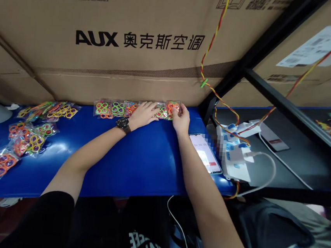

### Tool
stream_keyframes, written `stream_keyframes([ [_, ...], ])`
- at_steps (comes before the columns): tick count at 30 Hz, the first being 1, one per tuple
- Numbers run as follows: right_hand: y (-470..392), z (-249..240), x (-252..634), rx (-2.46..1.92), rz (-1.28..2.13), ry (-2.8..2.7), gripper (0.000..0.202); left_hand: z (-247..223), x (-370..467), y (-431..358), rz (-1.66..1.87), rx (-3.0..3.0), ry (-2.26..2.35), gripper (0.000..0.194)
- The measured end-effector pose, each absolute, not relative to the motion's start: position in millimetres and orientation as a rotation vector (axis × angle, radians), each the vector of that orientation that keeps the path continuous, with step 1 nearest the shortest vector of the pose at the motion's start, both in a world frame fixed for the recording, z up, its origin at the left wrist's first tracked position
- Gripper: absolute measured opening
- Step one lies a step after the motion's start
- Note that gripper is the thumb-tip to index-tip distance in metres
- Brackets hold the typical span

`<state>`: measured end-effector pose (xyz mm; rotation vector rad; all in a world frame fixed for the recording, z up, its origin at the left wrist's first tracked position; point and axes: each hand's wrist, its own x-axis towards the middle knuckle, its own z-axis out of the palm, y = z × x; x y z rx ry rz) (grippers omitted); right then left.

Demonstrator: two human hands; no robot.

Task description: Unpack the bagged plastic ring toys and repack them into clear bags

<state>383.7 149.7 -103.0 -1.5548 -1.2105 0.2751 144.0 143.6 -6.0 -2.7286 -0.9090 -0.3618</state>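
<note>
A row of small clear bags of coloured rings (118, 108) lies along the back of the blue table, against the cardboard box. My left hand (143, 114), with a dark watch on its wrist, rests over the middle of this row, fingers stretched out and covering part of the bags. At the row's right end, my right hand (181, 119) has its thumb and fingers around the last bag of orange and green rings (171, 108); its fingertips are partly hidden. More bags of rings (36, 141) are scattered in a loose pile on the left of the table.
A large cardboard box (136, 64) stands behind the blue table (120, 162). To the right are a lit phone (206, 153), a white power strip (235, 158) with cables, and a black metal shelf frame (285, 98). A twisted red-yellow wire (213, 39) hangs down.
</note>
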Motion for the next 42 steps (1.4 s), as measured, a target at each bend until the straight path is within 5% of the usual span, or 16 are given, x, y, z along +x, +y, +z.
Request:
stream_keyframes([
  [16,134.9,-85.1,372.1,-1.686,0.224,-1.213,0.049,-17.8,153.2,134.8,-0.394,-2.715,-0.988,0.064],
  [31,123.2,-69.2,362.9,-1.569,-0.006,-1.382,0.047,-15.3,158.1,135.9,-0.542,-2.645,-1.084,0.056],
  [42,120.6,-69.0,361.8,-1.468,-0.218,-1.49,0.046,23.0,83.7,71.6,-0.371,-2.598,-0.902,0.054],
])
